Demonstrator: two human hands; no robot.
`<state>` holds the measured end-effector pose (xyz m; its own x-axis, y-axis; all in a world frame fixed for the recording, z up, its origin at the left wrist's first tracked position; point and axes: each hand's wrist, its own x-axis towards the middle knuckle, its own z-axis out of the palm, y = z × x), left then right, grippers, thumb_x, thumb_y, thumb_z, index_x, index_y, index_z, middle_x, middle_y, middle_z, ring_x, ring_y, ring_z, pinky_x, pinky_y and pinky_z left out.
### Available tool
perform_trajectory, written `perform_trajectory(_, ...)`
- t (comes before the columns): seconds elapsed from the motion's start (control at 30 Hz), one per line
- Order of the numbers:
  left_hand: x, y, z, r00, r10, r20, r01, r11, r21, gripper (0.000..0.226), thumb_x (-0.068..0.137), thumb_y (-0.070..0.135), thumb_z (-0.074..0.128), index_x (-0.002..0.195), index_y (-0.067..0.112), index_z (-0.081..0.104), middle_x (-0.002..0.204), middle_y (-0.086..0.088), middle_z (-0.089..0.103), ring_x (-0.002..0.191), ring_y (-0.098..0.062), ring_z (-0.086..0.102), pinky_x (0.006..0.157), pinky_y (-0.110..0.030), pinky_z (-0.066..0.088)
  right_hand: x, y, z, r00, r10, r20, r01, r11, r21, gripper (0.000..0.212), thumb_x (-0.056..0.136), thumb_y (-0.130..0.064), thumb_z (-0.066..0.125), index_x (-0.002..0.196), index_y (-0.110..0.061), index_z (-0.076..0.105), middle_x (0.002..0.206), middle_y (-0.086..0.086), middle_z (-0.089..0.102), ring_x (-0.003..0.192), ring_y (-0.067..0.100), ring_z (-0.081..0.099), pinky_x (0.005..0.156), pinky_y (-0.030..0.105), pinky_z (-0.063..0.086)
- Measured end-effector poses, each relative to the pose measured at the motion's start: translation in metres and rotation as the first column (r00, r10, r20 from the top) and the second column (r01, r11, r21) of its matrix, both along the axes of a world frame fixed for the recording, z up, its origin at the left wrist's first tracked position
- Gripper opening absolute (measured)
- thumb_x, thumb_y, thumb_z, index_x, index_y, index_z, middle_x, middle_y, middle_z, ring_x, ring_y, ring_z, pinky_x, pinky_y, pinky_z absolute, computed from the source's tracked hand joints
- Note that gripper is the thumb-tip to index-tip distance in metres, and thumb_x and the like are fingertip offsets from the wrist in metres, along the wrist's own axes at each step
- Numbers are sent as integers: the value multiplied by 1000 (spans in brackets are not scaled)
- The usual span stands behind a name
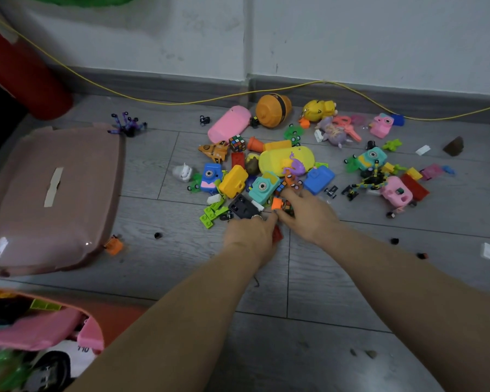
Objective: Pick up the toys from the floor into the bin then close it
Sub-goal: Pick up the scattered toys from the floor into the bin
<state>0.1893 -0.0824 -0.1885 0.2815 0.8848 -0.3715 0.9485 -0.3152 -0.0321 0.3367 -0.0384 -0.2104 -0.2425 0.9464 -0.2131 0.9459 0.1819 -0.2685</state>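
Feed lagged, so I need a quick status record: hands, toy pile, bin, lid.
left hand: at near edge of the pile, fingers curled over small pieces; a red brick under it
right hand: beside it, fingers on an orange block
pile: most toys on the floor by the wall, not yet picked up
strays: white piece far right; purple toy near the lid
bin: bottom left, open, partly filled
lid: off, flat on floor at left
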Motion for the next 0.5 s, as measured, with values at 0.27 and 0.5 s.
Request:
perform_trajectory(0.27, -17, 4, 7, 998, -36, -52, 31, 994, -109, 44, 101, 39, 43, 139, 17, 35, 123, -9, 59, 106, -31, 61, 69, -37, 39, -4, 0, -1, 994, 107, 25, -106, 994, -31, 39, 96, -44, 50, 132, -28, 47, 128, 4, 51, 110, 28, 55, 77, 36, 49)
perform_trajectory(0.5, -52, 6, 70, 988, 108, 112, -68, 946, -317, 45, 100, 37, 45, 134, 9, 36, 126, -15, 56, 111, -32, 56, 78, -37, 41, -18, -15, 29, 931, -189, -312, 173, 982, -79, 32, 95, -42, 56, 117, -21, 56, 94, 7, 62, 92, 32, 61, 74, 36, 48)
